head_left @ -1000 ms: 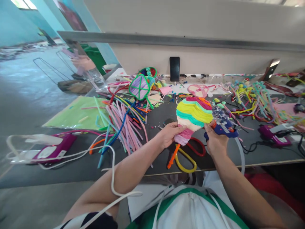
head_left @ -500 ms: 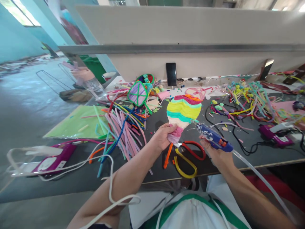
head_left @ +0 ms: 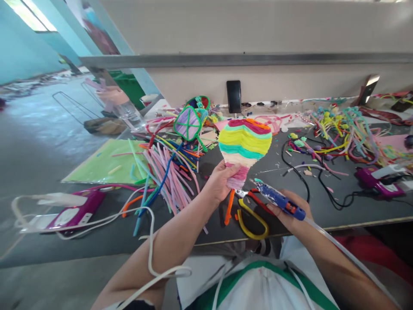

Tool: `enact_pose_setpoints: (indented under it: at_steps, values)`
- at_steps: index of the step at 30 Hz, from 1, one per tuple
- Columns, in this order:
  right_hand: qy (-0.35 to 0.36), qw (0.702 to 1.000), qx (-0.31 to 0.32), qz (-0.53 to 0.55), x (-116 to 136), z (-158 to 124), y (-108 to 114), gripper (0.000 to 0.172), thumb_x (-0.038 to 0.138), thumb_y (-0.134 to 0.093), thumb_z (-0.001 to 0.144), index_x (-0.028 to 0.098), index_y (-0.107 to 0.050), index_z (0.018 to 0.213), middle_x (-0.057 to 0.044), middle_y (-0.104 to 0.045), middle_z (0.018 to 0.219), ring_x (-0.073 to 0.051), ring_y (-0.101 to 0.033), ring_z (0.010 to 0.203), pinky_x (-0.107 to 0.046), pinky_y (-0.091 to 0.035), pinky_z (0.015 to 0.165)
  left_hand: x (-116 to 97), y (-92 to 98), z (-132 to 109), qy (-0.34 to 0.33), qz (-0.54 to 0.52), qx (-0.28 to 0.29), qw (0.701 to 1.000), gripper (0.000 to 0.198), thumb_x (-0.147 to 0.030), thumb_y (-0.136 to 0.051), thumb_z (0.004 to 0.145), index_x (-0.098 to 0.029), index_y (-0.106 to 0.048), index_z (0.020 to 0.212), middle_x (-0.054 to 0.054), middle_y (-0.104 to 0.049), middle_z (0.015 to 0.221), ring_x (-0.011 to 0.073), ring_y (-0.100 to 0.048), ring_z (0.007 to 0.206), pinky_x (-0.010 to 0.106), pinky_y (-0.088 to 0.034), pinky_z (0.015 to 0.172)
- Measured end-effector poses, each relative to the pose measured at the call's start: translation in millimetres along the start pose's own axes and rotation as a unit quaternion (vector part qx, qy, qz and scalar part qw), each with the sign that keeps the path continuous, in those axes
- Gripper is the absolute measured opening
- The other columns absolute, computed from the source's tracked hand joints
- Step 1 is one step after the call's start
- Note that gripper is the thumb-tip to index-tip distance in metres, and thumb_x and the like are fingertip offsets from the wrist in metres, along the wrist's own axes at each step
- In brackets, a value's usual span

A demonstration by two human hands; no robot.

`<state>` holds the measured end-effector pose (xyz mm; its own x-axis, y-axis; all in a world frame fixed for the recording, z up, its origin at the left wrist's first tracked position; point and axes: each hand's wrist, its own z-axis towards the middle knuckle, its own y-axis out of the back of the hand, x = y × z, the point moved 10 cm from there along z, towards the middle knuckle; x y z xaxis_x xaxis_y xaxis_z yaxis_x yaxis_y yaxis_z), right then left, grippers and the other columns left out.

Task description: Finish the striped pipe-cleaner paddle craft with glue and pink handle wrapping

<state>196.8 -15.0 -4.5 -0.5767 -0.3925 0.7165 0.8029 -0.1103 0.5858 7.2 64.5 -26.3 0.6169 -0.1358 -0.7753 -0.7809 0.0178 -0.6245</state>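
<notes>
My left hand (head_left: 222, 180) pinches the narrow lower end of a heart-topped craft piece (head_left: 245, 140), covered in striped pipe cleaners of red, orange, mint, yellow, teal, cream and pink. In my right hand (head_left: 293, 211) is a blue hot glue gun (head_left: 279, 199), a clear glue stick trailing from its back. Its nozzle points up and left, just below and right of the craft piece, apart from it. A thin glue strand shows near the piece's right edge. Beneath my hands lie scissors (head_left: 254, 226) with red and yellow handles, and an orange pipe cleaner piece (head_left: 229, 207).
Left of my arm lie pink pipe cleaners (head_left: 167, 176) and a green sheet (head_left: 106, 165). Purple power strips (head_left: 77, 213) with white cables sit at both sides. A phone (head_left: 234, 96) leans on the back panel. Tangled pipe cleaners (head_left: 348, 129) fill the far right.
The glue gun has dropped down and left, its nozzle drawing away from the craft piece's right edge. My left hand has turned the piece to face me more and shifted it slightly left.
</notes>
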Motion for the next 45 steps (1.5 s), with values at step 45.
enact_pose_setpoints:
  at_steps: [45]
  values:
    - [-0.115, 0.92, -0.186, 0.324, 0, 55, 51, 0.023, 0.037, -0.074, 0.071, 0.018, -0.063, 0.077, -0.003, -0.069, 0.085, -0.01, -0.053, 0.054, -0.026, -0.047, 0.052, 17, -24.9, -20, 0.04, 0.049, 0.076, 0.995, 0.042, -0.018, -0.077, 0.069, -0.017, -0.066, 0.109, 0.008, -0.073, 0.103, 0.0191, -0.069, 0.089, 0.029, -0.055, 0.08]
